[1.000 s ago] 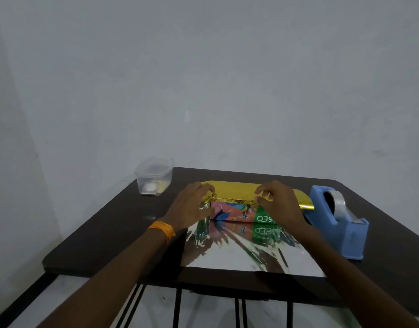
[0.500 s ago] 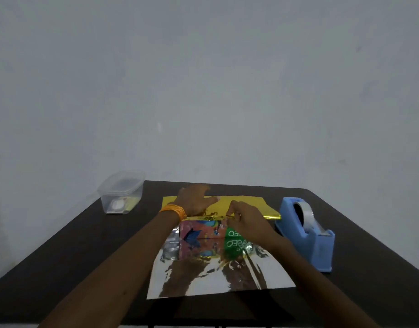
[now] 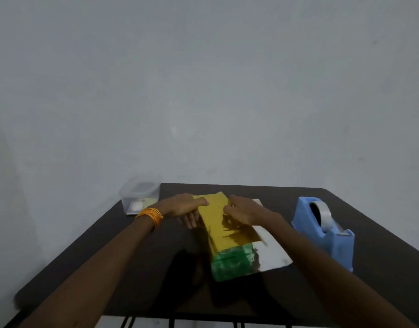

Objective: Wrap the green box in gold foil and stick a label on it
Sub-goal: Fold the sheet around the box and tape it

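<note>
The green box (image 3: pixel 232 263) lies on the dark table, its long side running away from me and its near green end bare. Gold foil (image 3: pixel 215 223) covers its top. The foil's silver underside (image 3: pixel 272 254) spreads flat on the table to the right of the box. My left hand (image 3: pixel 182 207) is at the box's far left, thumb resting on the gold top and fingers lying straight down the left side. My right hand (image 3: pixel 244 211) sits on the far right of the top, fingers curled and pinching the foil.
A blue tape dispenser (image 3: pixel 322 233) with a clear roll stands to the right of the foil. A clear plastic tub (image 3: pixel 140 197) holding small white items sits at the back left corner of the table (image 3: pixel 132 268). A wall rises close behind.
The box and foil have turned from lying crosswise to lying lengthwise. The gold sheet now lies folded over the box's top, hiding the coloured face. Both hands moved with it.
</note>
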